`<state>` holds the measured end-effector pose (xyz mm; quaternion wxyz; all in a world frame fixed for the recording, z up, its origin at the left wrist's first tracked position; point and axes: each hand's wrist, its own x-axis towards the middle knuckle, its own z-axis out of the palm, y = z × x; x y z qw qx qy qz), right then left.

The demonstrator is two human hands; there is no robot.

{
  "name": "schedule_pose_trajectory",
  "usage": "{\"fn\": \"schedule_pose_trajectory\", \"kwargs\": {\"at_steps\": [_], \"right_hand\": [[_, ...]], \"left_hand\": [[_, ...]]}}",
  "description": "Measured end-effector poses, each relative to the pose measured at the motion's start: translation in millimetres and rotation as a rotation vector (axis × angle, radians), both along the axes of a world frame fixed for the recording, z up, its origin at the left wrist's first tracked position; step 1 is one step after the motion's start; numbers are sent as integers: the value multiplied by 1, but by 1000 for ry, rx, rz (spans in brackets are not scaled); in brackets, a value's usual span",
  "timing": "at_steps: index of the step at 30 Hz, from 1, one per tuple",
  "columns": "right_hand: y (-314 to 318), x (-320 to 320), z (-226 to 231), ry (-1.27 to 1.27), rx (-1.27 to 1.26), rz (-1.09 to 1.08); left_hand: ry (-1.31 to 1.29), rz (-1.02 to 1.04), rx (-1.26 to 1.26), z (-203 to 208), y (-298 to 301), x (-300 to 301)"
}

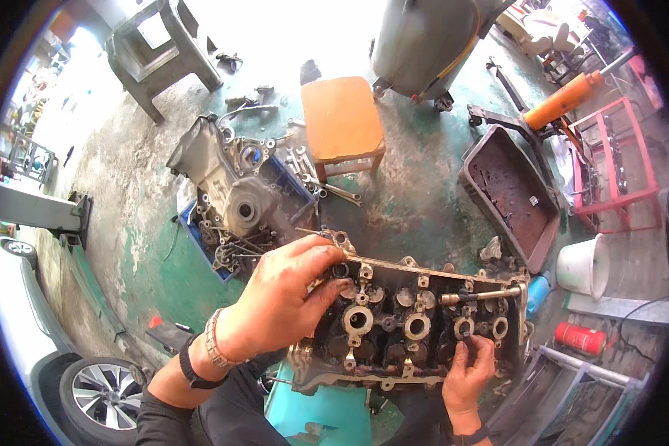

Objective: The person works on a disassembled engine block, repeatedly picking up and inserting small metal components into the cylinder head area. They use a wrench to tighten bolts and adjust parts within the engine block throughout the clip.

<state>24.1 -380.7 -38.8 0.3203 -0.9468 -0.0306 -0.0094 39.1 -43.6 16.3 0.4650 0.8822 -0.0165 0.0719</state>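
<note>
A greasy metal cylinder head with round bores and valve pockets lies in front of me, its long side running left to right. My left hand is closed at its far left corner, thumb and fingers curled around the edge; the fingertips are partly hidden. Low on the right side, my right hand pinches a small dark part, too small to name, against a round bore. A socket wrench rests across the head, just beyond my right hand. Beneath the near edge shows a turquoise surface.
Beyond the head stand an orange-topped stool and a blue tray with a large engine cover and spanners. To the right are a dark drain tray, a white bucket and a red canister. A car stands left.
</note>
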Motion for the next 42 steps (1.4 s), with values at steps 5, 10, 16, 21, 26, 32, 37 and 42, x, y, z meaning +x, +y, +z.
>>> {"fn": "schedule_pose_trajectory", "kwargs": {"at_steps": [5, 10, 16, 21, 26, 32, 37, 42], "right_hand": [[-2, 3, -5, -71, -14, 39], [-2, 2, -5, -68, 3, 24], [0, 5, -4, -188, -34, 75], [-2, 5, -5, -220, -71, 88], [-2, 5, -7, -211, -52, 77], [-2, 4, -7, -202, -70, 70], [-1, 3, -7, -205, -67, 63], [-1, 4, -9, -256, -79, 69]], "left_hand": [[10, -17, 49, 1, -7, 3], [43, -24, 117, 3, -16, 4], [40, 159, 92, 1, -17, 0], [0, 229, 117, 0, -7, -10], [-18, 215, 97, -1, -7, -12], [-13, 133, 143, 7, -16, -17], [82, 123, 194, 14, -14, -13], [126, 145, 170, 12, -19, -11]]}}
